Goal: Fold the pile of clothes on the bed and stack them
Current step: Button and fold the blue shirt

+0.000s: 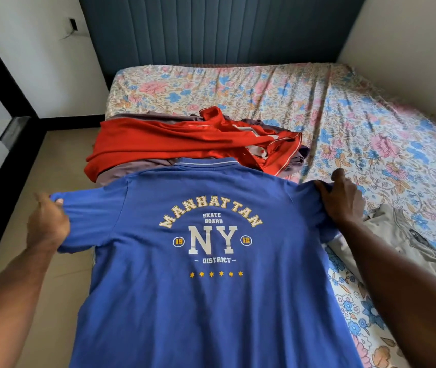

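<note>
Hands hold a blue shirt [211, 301] spread out over the near left corner of the bed [370, 128], its printed back facing up with the words MANHATTAN, SKATE BOARD, NY and DISTRICT and a row of yellow stars. The left hand [47, 221] has its fingers curled round the end of the left sleeve, pinching the cloth at the hem. The right hand [342, 197] grips the end of the right sleeve, thumb on top and fingers wrapped over the edge. Both sleeves are stretched outward, so the shirt lies wide and nearly flat, collar pointing away from the person and the body of the shirt running down toward the bottom of the view.

Just beyond the collar lies the pile: a red shirt [185, 144] rumpled on top of a grey-purple garment [132, 168], the blue collar touching or overlapping their near edge. To the right of the right forearm, a grey shirt [397, 235] lies on the flowered sheet, apart from the pile. A dark blue padded headboard [219, 30] stands at the far end of the bed, and a tan floor [60, 160] shows on the left.
</note>
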A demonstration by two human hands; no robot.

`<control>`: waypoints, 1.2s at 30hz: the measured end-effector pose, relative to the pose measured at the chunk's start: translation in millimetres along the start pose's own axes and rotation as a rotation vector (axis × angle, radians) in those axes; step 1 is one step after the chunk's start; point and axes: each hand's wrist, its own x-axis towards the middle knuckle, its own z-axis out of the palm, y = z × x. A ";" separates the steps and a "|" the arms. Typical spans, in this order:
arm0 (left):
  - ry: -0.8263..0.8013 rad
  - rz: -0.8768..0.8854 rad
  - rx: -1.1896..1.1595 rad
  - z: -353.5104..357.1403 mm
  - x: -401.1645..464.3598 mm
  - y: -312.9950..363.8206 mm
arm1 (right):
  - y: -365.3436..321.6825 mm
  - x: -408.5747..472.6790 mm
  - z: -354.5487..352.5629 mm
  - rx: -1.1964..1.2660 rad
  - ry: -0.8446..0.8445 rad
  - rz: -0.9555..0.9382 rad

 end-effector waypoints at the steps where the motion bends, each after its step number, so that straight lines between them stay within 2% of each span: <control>1: -0.005 0.069 0.043 1.6 3.2 -7.5 | 1.1 0.7 -0.7 -0.062 -0.009 0.008; 3: -0.005 0.106 0.081 5.5 2.2 -18.0 | 5.4 -2.7 1.4 -0.220 -0.051 0.016; 5: 0.014 -0.005 0.019 7.6 -12.7 -19.8 | 8.2 -18.2 4.7 -0.272 -0.067 0.011; 8: -0.027 -0.047 -0.061 8.4 -58.3 -23.7 | 6.7 -73.7 1.3 -0.140 0.044 -0.030; 11: -0.199 -0.075 -0.017 5.8 -113.4 -34.9 | 13.4 -157.0 -6.3 -0.022 0.133 -0.044; 14: -0.333 -0.074 0.057 -3.3 -159.2 -55.0 | 25.2 -232.0 -20.4 -0.044 -0.004 0.024; 18: -0.370 -0.105 0.050 -26.2 -206.1 -70.2 | 30.9 -274.3 -48.5 -0.146 -0.253 0.109; 20: -0.365 -0.065 0.026 -34.9 -220.2 -76.0 | 32.1 -280.6 -60.3 -0.064 -0.254 0.137; 23: -0.329 0.010 0.013 -44.7 -230.7 -91.2 | 39.3 -287.9 -73.2 0.135 -0.137 0.185; 24: -0.317 0.008 0.003 -46.6 -231.6 -95.8 | 44.1 -289.8 -76.2 0.175 -0.158 0.199; 26: -0.325 -0.014 -0.004 -54.4 -238.5 -103.4 | 54.4 -298.7 -84.1 0.171 -0.324 0.181; 28: -0.391 -0.049 -0.009 -61.3 -252.0 -110.5 | 65.1 -309.1 -98.1 0.165 -0.514 0.156; 30: -0.457 -0.059 -0.043 -66.7 -269.9 -118.7 | 73.8 -317.6 -112.8 0.245 -0.632 0.142; 31: -0.469 -0.052 -0.054 -68.6 -277.8 -122.7 | 77.5 -321.9 -117.1 0.289 -0.626 0.138; 33: -0.416 -0.021 -0.045 -75.7 -291.7 -128.6 | 80.2 -336.7 -122.8 0.344 -0.485 0.124; 36: -0.262 0.019 0.016 -85.0 -298.7 -134.1 | 78.7 -372.6 -118.8 0.245 -0.278 0.120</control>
